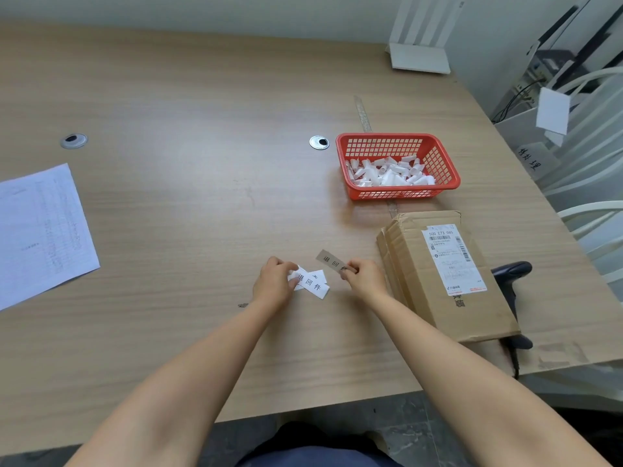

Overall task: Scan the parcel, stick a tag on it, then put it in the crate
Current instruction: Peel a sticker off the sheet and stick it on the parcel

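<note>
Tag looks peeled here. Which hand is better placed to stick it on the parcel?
Probably the right hand. It pinches the peeled tag and is right beside the parcel. The left hand is farther off, holding the white backing strips on the table.

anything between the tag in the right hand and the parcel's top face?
Nothing visible. The right hand pinches the peeled tag just left of the parcel, with only bare table between. The parcel's top is open cardboard apart from its shipping label. The left hand holds the other tags down, farther left.
</note>
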Demonstrator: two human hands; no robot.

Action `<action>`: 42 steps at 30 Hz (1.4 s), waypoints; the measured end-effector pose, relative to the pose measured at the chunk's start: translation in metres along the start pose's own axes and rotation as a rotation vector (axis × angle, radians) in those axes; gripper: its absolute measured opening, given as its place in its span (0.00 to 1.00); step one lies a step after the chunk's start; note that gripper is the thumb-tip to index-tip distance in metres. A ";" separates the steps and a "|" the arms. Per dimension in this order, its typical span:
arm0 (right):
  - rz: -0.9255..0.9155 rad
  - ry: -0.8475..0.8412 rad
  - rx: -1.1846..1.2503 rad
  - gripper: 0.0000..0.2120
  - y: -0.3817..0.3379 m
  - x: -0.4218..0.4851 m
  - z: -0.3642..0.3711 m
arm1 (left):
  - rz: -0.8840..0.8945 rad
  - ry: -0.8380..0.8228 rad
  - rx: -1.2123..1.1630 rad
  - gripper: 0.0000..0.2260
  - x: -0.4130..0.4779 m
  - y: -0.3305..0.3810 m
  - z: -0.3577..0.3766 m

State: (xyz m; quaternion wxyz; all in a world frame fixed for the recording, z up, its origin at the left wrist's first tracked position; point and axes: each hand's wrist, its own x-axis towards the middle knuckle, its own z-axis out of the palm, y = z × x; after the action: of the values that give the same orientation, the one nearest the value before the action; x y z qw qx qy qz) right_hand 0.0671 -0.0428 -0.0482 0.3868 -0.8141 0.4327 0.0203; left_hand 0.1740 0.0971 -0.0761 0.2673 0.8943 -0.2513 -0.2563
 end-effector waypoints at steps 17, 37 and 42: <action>-0.378 0.379 -0.038 0.06 -0.059 -0.047 -0.092 | 0.117 -0.119 -0.850 0.08 -0.029 0.118 -0.083; -0.726 0.823 -0.123 0.04 -0.068 -0.069 -0.112 | 0.157 -0.372 -1.224 0.06 -0.040 0.160 -0.089; -0.745 0.835 -0.095 0.04 -0.067 -0.073 -0.117 | 0.247 -0.393 -1.165 0.06 -0.044 0.165 -0.092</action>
State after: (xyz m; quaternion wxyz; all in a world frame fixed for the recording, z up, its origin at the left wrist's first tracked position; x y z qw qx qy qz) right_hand 0.0343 -0.0466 0.1013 0.1268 -0.8674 0.2307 -0.4222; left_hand 0.1445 0.0339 0.1049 0.6871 0.5024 -0.2163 -0.4781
